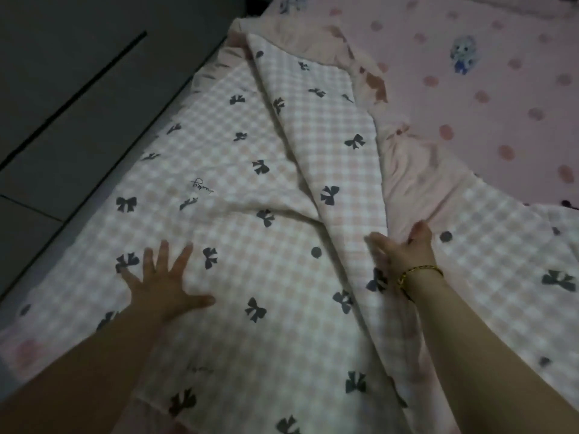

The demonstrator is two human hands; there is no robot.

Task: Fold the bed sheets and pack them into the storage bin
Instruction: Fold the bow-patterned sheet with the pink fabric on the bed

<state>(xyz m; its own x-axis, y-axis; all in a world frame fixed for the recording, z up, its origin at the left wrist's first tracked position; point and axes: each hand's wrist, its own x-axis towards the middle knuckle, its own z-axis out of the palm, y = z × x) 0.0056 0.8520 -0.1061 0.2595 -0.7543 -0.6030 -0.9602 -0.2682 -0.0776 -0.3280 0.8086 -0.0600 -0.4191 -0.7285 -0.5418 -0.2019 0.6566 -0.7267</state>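
Grip of the left hand (pixel 163 285): apart; the fingers were spread wide and the palm lay flat on the checked sheet (pixel 250 158), holding nothing.
Grip of the right hand (pixel 404 245): clamped on the checked sheet's folded flap (pixel 332 133), with the thumb on one side of the ridge and the fingers on the other. The fingers were blurred, so the exact hold was hard to read.
Checked sheet: a pale pink-and-white check printed with dark bows and a few dark dots. It lay spread out flat, its near edge running off the bottom of the view.
Folded flap: a long strip lay doubled over the checked sheet's right half, running from the right hand up to the sheet's far corner. It was creased where it met the flat part.
Pink underside (pixel 416 170): plain pink cloth showed just right of the flap, bunched in soft folds and touching the right thumb.
Bracelet (pixel 419 272): a thin yellow band sat on the right wrist, over the checked sheet.
Dotted sheet (pixel 488 98): pink with darker pink dots and a small blue cartoon figure (pixel 463 54). It lay beyond the checked sheet's right and far edges.
Floor (pixel 62 104): dark tiles lay left of the checked sheet, past its left edge.
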